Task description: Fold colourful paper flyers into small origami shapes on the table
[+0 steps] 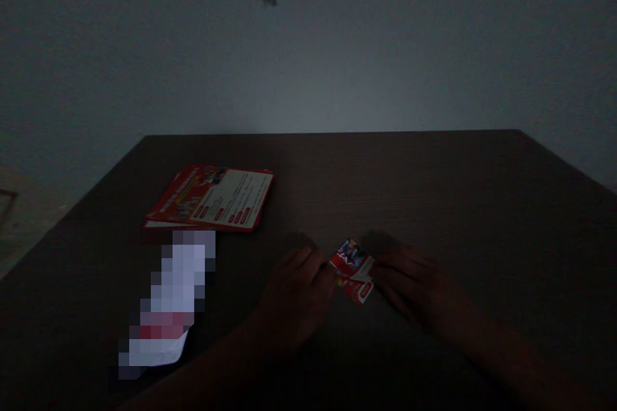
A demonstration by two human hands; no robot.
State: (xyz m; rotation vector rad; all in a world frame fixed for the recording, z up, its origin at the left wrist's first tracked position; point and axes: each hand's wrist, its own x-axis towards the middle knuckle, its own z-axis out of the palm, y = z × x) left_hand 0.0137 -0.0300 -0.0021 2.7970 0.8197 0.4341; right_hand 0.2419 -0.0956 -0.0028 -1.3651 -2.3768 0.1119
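Observation:
A small folded piece of red and white printed paper [353, 263] lies between my two hands, low over the table. It has a dark blue picture near its top and a flap angled out at the bottom. My left hand [299, 292] is closed, with its thumb and fingers on the paper's left edge. On the right edge, my right hand [409, 276] is closed too, fingers bent over the side. Dim light hides the exact fingertip contact. Whether the paper rests on the table I cannot tell.
A stack of red and white printed sheets [226, 202] lies on the dark wooden table [385, 173], left of my hands. Nearer to me is a bright, blurred-out flat object [171, 295] with a rounded pale corner. Behind the table stands a grey wall [361, 45] with a dark mark.

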